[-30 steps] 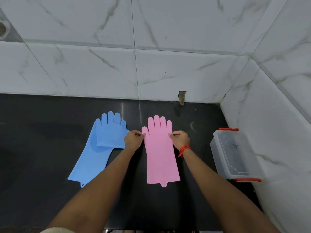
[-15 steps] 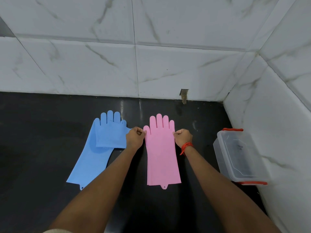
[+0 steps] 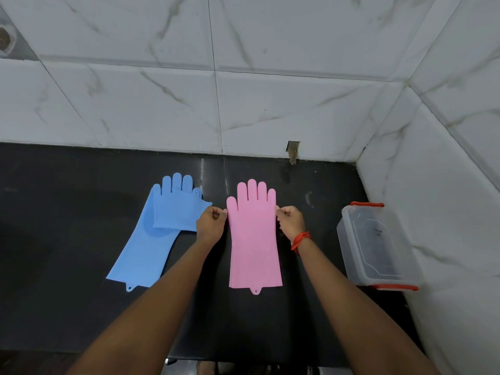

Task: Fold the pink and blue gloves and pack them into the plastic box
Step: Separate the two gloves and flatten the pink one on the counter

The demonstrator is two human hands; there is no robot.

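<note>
A pink glove [image 3: 254, 239] lies flat on the black counter [image 3: 67, 212], fingers pointing at the wall. My left hand [image 3: 211, 224] pinches its left edge by the thumb, and my right hand [image 3: 290, 221], with a red thread on the wrist, pinches its right edge. To the left lie the blue gloves [image 3: 154, 234], one stretched out flat and a second one lying over its palm. A clear plastic box [image 3: 376, 244] with red handles stands open at the right, with nothing in it.
White marble tile walls [image 3: 270, 109] close the counter at the back and on the right, just behind the box. A small dark notch [image 3: 293, 151] sits at the foot of the back wall. The counter's front edge [image 3: 243, 361] runs below my forearms.
Both hands keep their pinch on the pink glove's edges. The view has shifted slightly; the gloves and the box stay where they were.
</note>
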